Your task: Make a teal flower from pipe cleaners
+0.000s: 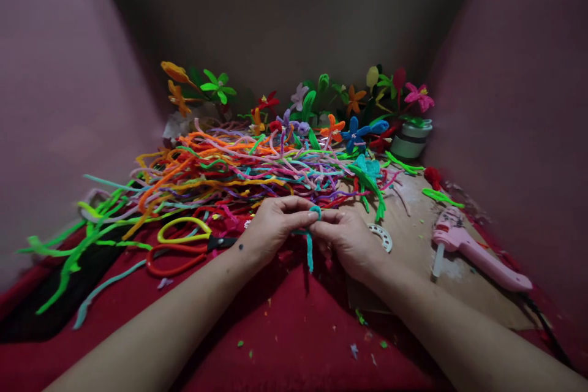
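Both hands meet near the middle of the view, over the red cloth. A teal pipe cleaner [310,254] is pinched between them, bent into a small loop at the top with one end hanging down. My left hand [271,226] grips it between thumb and fingers. From the other side, my right hand [351,236] pinches the same piece, its lower fingers partly hidden. Just left of my left hand lie scissors [184,251] with one yellow and one red handle, their blades reaching under the wrist. A white curved piece with holes [382,237] sits beside my right hand.
A wide heap of coloured pipe cleaners [229,165] spreads behind the hands. Pipe-cleaner flowers [353,133] and a jar [412,138] stand along the back wall. A pink glue gun [482,257] rests on brown cardboard [413,294] at right. Scraps dot the red cloth [285,343].
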`<move>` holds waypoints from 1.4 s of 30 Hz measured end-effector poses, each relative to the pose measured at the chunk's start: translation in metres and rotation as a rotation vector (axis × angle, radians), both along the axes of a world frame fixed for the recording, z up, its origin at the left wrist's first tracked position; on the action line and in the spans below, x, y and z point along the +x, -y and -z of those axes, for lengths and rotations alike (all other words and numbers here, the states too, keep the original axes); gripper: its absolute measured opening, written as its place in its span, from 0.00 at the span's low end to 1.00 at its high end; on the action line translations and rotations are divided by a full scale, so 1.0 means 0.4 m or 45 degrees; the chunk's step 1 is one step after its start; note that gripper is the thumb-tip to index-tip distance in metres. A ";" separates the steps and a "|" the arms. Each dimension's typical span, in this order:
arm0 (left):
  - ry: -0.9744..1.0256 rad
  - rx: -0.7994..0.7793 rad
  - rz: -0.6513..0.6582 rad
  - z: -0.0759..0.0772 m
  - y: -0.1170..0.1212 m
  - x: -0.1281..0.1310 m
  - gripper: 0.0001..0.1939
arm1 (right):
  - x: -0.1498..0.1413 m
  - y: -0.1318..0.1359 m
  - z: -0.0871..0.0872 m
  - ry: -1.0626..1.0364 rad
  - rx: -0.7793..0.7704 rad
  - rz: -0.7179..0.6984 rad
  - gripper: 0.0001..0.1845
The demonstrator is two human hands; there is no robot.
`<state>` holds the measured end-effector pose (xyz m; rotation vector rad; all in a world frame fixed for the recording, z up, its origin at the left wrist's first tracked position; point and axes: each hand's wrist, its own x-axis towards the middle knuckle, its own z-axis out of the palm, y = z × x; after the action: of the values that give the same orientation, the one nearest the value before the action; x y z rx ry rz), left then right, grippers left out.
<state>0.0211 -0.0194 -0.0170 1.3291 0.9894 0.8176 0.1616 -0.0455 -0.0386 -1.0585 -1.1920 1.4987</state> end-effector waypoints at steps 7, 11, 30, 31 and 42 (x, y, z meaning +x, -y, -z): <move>0.082 0.013 -0.091 0.010 0.000 0.003 0.09 | 0.000 0.005 -0.003 0.080 -0.001 -0.082 0.14; 0.030 0.032 0.011 -0.004 0.001 -0.003 0.10 | 0.001 0.007 -0.004 0.074 -0.056 -0.096 0.13; -0.048 0.100 -0.026 -0.003 -0.001 -0.004 0.12 | -0.002 0.010 -0.003 0.102 -0.045 -0.081 0.15; -0.017 0.081 -0.038 -0.001 -0.002 -0.004 0.11 | -0.002 0.010 -0.002 0.097 -0.053 -0.083 0.15; 0.119 -0.079 -0.164 0.007 -0.011 -0.006 0.09 | 0.000 0.003 0.008 -0.007 -0.061 0.010 0.10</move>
<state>0.0186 -0.0151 -0.0197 1.1734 1.0264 0.9313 0.1615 -0.0467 -0.0418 -1.0892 -1.1521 1.5294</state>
